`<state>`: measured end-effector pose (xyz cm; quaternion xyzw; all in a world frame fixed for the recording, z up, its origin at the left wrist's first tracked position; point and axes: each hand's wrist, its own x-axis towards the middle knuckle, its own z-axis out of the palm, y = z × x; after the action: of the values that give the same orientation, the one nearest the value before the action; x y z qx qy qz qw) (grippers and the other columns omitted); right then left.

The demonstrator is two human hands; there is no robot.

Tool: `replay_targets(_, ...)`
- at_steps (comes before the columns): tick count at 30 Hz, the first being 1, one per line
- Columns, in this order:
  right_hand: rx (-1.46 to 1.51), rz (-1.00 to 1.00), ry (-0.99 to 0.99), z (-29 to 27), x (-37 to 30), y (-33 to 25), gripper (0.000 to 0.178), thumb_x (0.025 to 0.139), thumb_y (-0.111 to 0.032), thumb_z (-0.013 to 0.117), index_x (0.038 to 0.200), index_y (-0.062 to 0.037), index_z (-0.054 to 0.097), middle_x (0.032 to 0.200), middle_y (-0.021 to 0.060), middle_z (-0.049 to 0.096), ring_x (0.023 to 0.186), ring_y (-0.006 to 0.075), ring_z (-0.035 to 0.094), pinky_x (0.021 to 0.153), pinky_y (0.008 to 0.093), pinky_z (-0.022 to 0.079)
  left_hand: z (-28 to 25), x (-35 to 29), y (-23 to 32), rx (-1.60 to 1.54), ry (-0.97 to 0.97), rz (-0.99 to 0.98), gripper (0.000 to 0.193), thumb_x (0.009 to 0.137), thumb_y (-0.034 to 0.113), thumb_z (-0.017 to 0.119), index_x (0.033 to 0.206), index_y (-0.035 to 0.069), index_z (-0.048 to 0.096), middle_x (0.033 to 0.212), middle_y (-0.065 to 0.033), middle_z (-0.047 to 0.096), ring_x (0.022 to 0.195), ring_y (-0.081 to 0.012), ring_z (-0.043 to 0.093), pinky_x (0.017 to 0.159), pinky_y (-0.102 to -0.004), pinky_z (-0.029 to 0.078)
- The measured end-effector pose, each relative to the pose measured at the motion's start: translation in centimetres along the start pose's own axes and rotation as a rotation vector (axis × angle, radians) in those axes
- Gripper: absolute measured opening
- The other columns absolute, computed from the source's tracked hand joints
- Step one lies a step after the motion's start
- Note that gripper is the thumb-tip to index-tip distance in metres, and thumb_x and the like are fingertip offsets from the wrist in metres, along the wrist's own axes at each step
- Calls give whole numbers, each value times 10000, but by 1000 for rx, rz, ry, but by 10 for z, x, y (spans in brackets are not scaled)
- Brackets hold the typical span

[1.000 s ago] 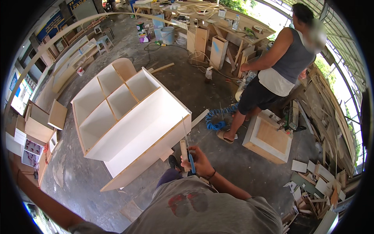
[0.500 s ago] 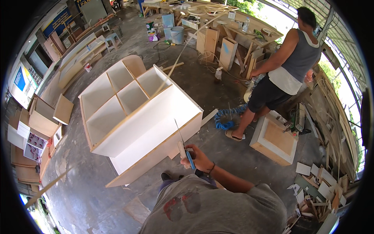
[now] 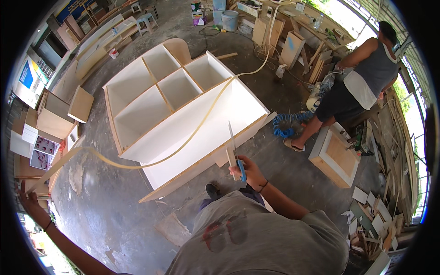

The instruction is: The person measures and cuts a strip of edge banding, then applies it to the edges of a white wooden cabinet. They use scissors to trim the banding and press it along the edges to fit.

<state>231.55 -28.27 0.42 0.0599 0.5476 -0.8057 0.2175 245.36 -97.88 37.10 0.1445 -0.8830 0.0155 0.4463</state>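
My right hand (image 3: 251, 170) is closed around scissors (image 3: 241, 170) with a blue handle, their blades pointing away from me, and a small wooden block (image 3: 230, 159) beside them. Far out at the left rim, my left hand (image 3: 33, 205) grips a long, thin, pale edging strip (image 3: 124, 165) near its end; the fingers are partly hard to make out. That strip sags across a white-lined wooden cabinet (image 3: 197, 123), then rises toward the far workbench. The cabinet lies on the floor in front of me, its several compartments facing up.
A co-worker (image 3: 366, 78) stands at the right, near a coiled blue air hose (image 3: 284, 126) and a wooden box frame (image 3: 334, 158). Wood offcuts (image 3: 378, 220) are heaped at the lower right. Drawer boxes (image 3: 55, 112) stand at the left, and a cluttered workbench (image 3: 316, 27) at the back.
My left arm has come into view at the left with the strip, which now bends in a curve across the cabinet. The view has shifted; my right hand still holds the scissors and block.
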Motion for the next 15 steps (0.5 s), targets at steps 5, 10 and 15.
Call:
replay_targets(5, 43, 49, 197, -2, -14, 4, 551, 854, -175, 720, 1286, 22, 440, 992, 114, 639, 880, 182, 643, 777, 303, 510, 131, -7, 150, -526, -235, -118, 474, 1026, 367, 366, 1369, 61, 481, 986, -53, 578, 846, -127, 484, 792, -284, 400)
replay_targets(10, 77, 49, 449, -28, -28, 13, 600, 837, -215, 743, 1292, 23, 433, 984, 112, 643, 866, 180, 640, 774, 308, 507, 251, -70, 319, -1296, -723, -176, 463, 1004, 247, 460, 1405, 21, 406, 685, 32, 483, 565, -49, 466, 524, -222, 437)
replay_targets(15, 44, 28, 690, -91, -18, 37, 575, 827, -238, 759, 1260, 2, 468, 955, 83, 637, 856, 155, 629, 738, 282, 500, 351, -177, 491, -1022, -1208, 17, 426, 919, 183, 632, 1284, -7, 519, 879, -94, 651, 722, -105, 596, 638, -262, 481)
